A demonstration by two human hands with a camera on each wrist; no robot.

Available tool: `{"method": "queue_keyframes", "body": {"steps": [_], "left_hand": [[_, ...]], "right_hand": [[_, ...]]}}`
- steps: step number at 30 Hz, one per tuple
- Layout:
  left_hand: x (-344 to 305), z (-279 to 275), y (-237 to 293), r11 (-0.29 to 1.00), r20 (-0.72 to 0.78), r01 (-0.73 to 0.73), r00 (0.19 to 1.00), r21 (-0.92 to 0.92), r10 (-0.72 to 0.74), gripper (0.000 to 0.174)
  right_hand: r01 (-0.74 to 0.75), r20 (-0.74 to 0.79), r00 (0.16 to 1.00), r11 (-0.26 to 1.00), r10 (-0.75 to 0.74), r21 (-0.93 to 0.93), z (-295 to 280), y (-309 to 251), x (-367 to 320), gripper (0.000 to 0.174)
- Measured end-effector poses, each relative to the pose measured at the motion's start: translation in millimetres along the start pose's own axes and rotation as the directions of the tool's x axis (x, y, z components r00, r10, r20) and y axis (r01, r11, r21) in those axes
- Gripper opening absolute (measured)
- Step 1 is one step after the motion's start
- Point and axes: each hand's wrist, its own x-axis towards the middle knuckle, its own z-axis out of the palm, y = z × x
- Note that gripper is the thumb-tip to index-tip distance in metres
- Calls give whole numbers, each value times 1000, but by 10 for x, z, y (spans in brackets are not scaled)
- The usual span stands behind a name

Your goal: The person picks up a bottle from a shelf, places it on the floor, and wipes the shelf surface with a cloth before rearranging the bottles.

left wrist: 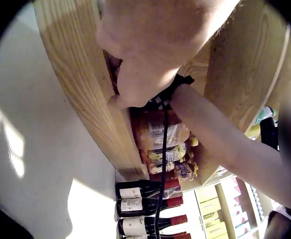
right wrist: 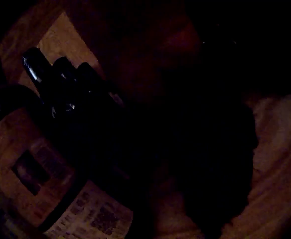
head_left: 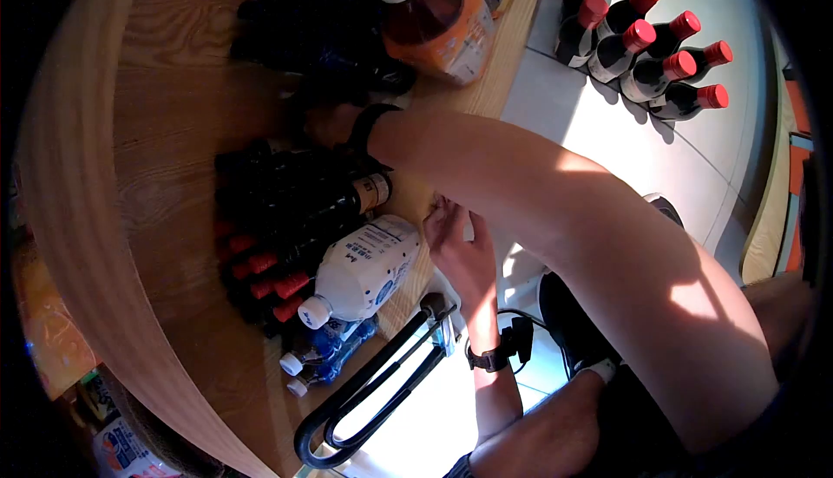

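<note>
Head view holds a wooden shelf (head_left: 165, 131) across its left half and a tiled floor (head_left: 703, 161) at right, where a group of red-topped bottles (head_left: 642, 53) stands. Across the shelf reaches the right arm (head_left: 521, 174), a black band at its wrist. Just beside that wrist, on the shelf, cluster the dark bottles (head_left: 304, 200), several with red tops. An orange drink bottle (head_left: 451, 49) sits on the arm's far side; a white bottle (head_left: 369, 261) adjoins the dark ones, with small blue bottles (head_left: 347, 352) beyond it. The right hand (head_left: 325, 122) lies in deep shadow, so I cannot tell whether its fingers grasp anything; the right wrist view is nearly black, showing bottle labels near. The left hand (head_left: 460, 239) touches the shelf's front edge; whether its fingers clasp it or merely rest, I cannot tell.
</note>
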Motion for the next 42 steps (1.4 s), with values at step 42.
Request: {"method": "queue_keyframes", "body": {"steps": [42], "left_hand": [[-7,46,75,998,-46,62,997,31,-60,27]], "right_hand": [[7,-511,859,997,36,83,586,-152,-874,27]]}}
